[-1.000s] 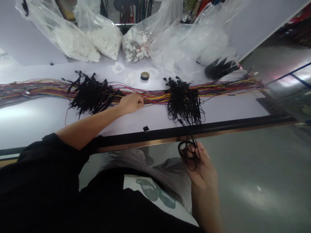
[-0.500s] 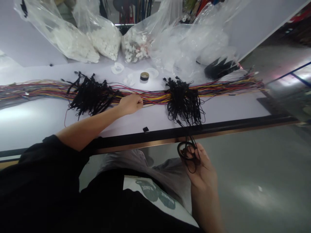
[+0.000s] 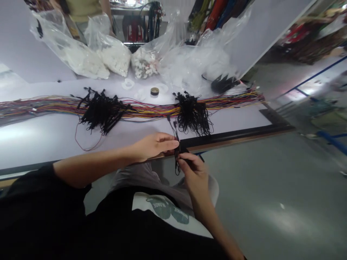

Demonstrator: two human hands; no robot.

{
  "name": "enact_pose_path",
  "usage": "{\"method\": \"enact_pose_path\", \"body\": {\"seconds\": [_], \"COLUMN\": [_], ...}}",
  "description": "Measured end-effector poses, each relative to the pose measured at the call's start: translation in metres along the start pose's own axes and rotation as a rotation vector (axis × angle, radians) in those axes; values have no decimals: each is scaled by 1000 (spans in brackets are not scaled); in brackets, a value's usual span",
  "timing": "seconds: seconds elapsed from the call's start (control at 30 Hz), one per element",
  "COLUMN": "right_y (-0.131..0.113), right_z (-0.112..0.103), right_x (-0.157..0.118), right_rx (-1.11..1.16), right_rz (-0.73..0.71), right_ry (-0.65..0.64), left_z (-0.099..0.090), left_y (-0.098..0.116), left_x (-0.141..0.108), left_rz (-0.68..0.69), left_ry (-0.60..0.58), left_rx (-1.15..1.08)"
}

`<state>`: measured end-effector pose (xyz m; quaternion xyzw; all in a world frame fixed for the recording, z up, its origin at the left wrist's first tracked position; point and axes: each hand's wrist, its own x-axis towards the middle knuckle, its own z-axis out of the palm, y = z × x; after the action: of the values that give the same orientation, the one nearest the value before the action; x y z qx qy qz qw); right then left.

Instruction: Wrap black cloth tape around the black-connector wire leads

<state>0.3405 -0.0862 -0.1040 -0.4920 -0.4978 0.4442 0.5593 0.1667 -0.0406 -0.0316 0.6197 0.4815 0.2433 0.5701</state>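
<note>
A small bunch of thin black cables with connector ends [image 3: 175, 126] hangs over the table's front edge. My left hand [image 3: 155, 145] pinches this bunch between thumb and fingers. Just below, my right hand [image 3: 195, 171] has thumb and forefinger closed on the lower part of the same cables, where small loops show. A dark round thing, partly hidden, lies inside the right hand's curled fingers. Behind the hands, one pile of black cables [image 3: 193, 113] lies to the right on the table and another black cable pile [image 3: 101, 112] to the left.
Long multicoloured wires [image 3: 151, 109] run across the white table [image 3: 141, 127]. A tape roll [image 3: 154, 91] stands behind them. Clear plastic bags with white parts [image 3: 116, 57] line the back. The table's dark front edge [image 3: 230, 137] is close to my hands. A person stands beyond the bags.
My left hand has come off the wires, toward me and right, onto the black cables. My right hand has moved left and up with them; the black ring in it is now mostly hidden.
</note>
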Motion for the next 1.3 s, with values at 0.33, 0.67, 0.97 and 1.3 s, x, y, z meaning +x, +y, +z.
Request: {"method": "enact_pose_path", "body": {"seconds": [0.33,0.67,0.97,1.3], "right_y": [-4,-12,1,-36], "right_z": [25,35,39,59], "right_x": [14,22,41,106], "right_rx": [-340,-357,-363,-359], "right_rz": [-267,-234,-180,-308], "right_ry": [-65,-97,-86,-111], "left_z": [3,-26,-26,-23], "left_y": [0,-25,-33,-22], "left_x": [10,27,40,56], "left_rz": [50,63,75,325], "left_ry": [326,473,485,481], "left_rx": [-579,-857,-1024,-714]}}
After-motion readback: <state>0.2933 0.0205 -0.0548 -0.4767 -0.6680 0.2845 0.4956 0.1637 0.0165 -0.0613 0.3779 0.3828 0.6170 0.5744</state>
